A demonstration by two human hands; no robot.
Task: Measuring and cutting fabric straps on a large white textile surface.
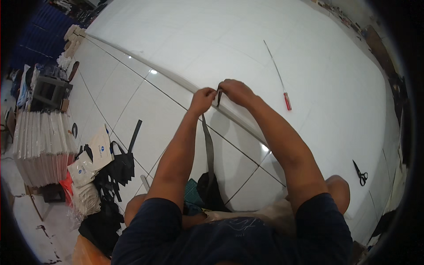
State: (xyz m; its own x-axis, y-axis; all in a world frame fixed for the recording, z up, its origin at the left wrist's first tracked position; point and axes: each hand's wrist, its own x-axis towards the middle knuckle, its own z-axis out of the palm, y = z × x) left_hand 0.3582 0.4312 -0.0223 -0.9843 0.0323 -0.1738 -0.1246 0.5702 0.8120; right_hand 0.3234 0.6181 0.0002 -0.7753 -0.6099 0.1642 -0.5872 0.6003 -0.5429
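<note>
My left hand (203,100) and my right hand (236,92) meet near the edge of a large white sheet (185,42). Closed fingers of both hands pinch a dark fabric strap (209,148). From my left hand it runs down, looking grey in the light, to a black fabric bundle (211,192) by my legs. A short dark end hangs below my right fingers; the exact grip is partly hidden. To the right, a long screwdriver (287,101) with a red handle and thin shaft lies on the sheet.
Black scissors (361,176) lie at the right. On the tiled floor (104,84) at left are black fabric pieces (120,163), cream pouches (100,148) and a tall stack of plastic-wrapped white packs (44,143). A green mat (191,192) shows beside my legs.
</note>
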